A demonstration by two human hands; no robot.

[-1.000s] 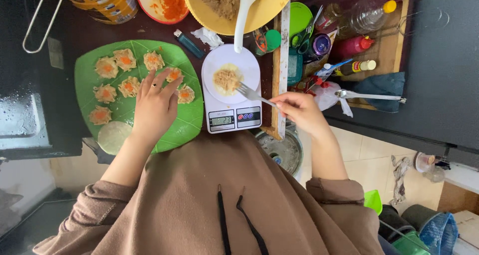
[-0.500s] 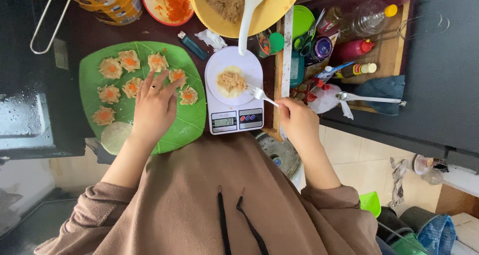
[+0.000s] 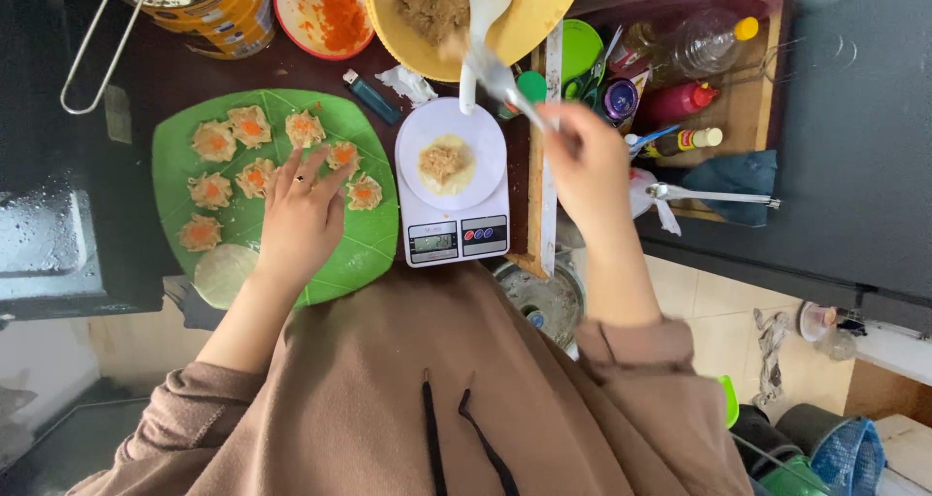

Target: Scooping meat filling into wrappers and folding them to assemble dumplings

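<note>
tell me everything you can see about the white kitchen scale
The white kitchen scale is a small, plastic-looking unit with a round white weighing platform on top and a flat front panel nearer the person, carrying a small grey display and red and blue buttons. It sits flat on the dark counter, between the green plate on one side and a wooden rail on the other. A round pale dumpling wrapper lies centred on the platform with a mound of brownish filling on it. Neither hand touches the scale.
</note>
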